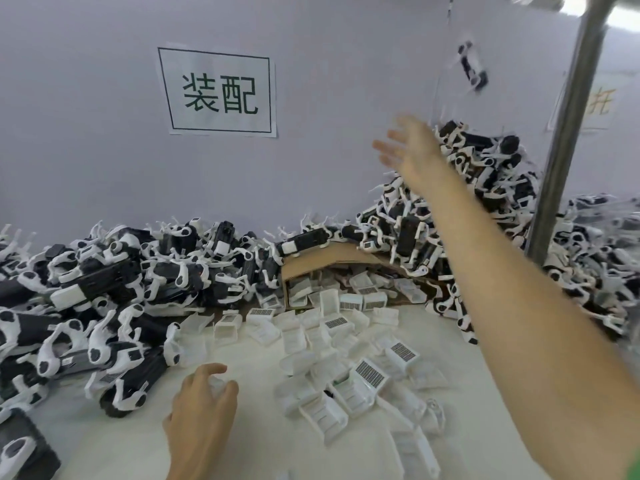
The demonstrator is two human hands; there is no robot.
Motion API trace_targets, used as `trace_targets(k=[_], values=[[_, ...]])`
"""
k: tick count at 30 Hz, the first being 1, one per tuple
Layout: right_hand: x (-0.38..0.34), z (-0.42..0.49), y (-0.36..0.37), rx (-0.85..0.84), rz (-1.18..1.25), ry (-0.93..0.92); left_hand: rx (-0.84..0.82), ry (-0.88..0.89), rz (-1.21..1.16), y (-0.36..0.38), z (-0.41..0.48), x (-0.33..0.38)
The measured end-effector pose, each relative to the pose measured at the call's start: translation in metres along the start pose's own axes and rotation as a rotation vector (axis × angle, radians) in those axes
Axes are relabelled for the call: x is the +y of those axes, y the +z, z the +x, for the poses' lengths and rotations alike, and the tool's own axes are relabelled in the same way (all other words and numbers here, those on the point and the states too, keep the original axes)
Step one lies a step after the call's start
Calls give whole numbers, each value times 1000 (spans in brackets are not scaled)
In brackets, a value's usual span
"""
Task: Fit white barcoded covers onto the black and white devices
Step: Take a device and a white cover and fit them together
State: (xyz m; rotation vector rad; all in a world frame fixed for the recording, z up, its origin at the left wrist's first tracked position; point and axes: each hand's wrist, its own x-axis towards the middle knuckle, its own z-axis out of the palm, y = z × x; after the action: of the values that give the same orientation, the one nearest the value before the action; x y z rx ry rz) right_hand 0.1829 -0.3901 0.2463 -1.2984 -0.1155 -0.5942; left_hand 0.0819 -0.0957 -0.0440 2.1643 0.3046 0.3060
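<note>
Your right hand (408, 150) was up high with the fingers spread wide, holding nothing, just in front of the right-hand heap (485, 188) of black and white devices. One device (471, 65) was in mid-air above that heap, all blurred, near the metal pole (568, 133). Your left hand (201, 407) sat low over the white table (104, 441) with the fingers curled down. There was maybe something pale under them, but I honestly couldn't tell if it was gripping anything. The white barcoded covers (332, 337) were scattered loose across the middle of the table, between your two arms, some lying under a bent piece of cardboard (322, 261). Another heap of devices (104, 289) was piled along the left, against the wall with the printed sign (218, 91).
</note>
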Motion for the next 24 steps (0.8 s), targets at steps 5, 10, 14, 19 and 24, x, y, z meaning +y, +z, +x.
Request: trace_targets(k=[5, 10, 14, 19, 24], values=[[127, -96, -16, -79, -465, 27, -1, 36, -11, 4, -1, -3], [222, -174, -13, -390, -816, 229, 15, 93, -23, 7, 3, -12], [244, -200, -5, -531, -1066, 141, 82, 160, -202, 6, 1, -13], [244, -201, -11, -566, -983, 107, 207, 60, -629, -4, 2, -6], [242, -202, -16, -602, -1151, -7, 419, -33, -889, -16, 9, -11]])
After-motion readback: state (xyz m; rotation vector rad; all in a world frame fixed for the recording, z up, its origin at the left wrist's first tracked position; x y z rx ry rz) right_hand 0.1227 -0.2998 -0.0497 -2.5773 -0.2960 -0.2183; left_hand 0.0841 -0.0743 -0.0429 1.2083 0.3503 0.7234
